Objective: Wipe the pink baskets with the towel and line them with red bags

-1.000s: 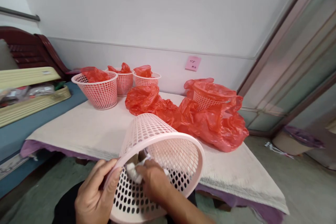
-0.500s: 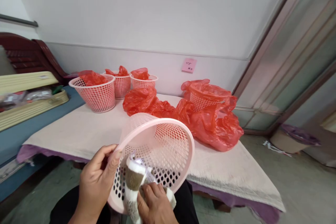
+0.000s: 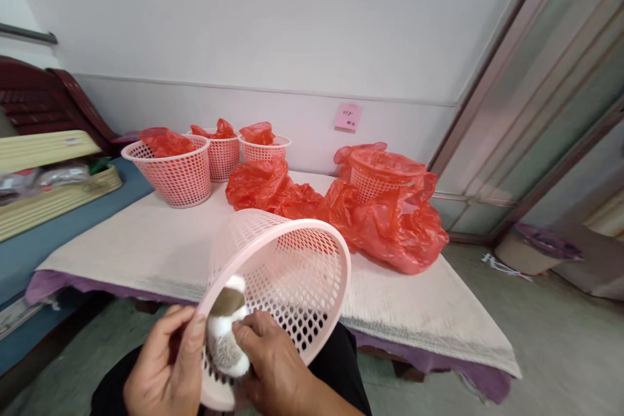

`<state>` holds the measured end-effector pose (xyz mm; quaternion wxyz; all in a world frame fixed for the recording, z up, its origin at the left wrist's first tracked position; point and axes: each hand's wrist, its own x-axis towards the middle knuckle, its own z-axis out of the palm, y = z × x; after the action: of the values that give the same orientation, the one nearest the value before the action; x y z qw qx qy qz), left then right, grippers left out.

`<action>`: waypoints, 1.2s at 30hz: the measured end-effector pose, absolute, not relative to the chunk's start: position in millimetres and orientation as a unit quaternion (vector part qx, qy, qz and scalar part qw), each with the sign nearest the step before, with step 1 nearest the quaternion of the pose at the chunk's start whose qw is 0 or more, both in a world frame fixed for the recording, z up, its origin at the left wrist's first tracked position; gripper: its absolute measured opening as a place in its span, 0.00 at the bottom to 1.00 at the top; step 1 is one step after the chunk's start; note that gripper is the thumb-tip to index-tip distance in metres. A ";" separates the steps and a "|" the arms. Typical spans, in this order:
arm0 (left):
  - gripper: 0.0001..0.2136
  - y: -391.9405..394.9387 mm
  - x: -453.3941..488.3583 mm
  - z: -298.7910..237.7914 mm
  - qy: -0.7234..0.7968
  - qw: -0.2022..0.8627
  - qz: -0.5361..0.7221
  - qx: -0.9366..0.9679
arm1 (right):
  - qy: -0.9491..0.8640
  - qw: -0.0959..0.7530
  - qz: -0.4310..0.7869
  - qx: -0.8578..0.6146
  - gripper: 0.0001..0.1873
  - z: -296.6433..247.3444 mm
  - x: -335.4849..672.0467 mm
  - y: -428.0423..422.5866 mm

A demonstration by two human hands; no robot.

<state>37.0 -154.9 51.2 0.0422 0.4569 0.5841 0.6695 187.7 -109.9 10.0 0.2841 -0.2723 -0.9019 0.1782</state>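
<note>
A pink mesh plastic basket (image 3: 312,224) lies tilted over my lap, its wide mouth facing me. At its left edge, my left hand (image 3: 166,357) grips the rim between thumb and fingers. My right hand (image 3: 275,354) reaches into the mouth, with its thumb and fingers closed on a fluffy brown-and-white striped cloth (image 3: 227,338). The cloth is bunched against the inner left side of the basket, just behind the rim. Part of my right fingers is hidden by the cloth and basket.
Three pink baskets (image 3: 175,185) with red plastic bags stand at the back left of the cloth-covered table (image 3: 117,253). Crumpled red bags (image 3: 390,227) lie at its middle and right, by another bagged basket (image 3: 363,185). A bin (image 3: 521,253) stands on the floor.
My right hand has moved left with the cloth, which is now bunched by the rim near my left hand. The basket has shifted slightly left.
</note>
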 end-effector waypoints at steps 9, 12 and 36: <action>0.08 -153.1 22.2 82.2 0.604 0.022 0.626 0.494 | -0.897 0.073 -0.010 -0.436 0.15 14.5 199.3 -27.6; 0.07 -149.6 15.5 78.2 0.581 -0.022 0.609 0.539 | -0.904 0.068 0.021 -0.423 0.16 22.7 199.1 -41.6; 0.22 -154.4 50.8 23.8 0.647 0.167 0.630 0.396 | -0.849 0.369 0.281 -0.252 0.36 33.6 189.7 -108.0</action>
<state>50.8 -154.4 23.8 0.1665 0.3955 0.6474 0.6298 189.7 -108.0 33.6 0.3687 -0.2522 -0.8495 0.2808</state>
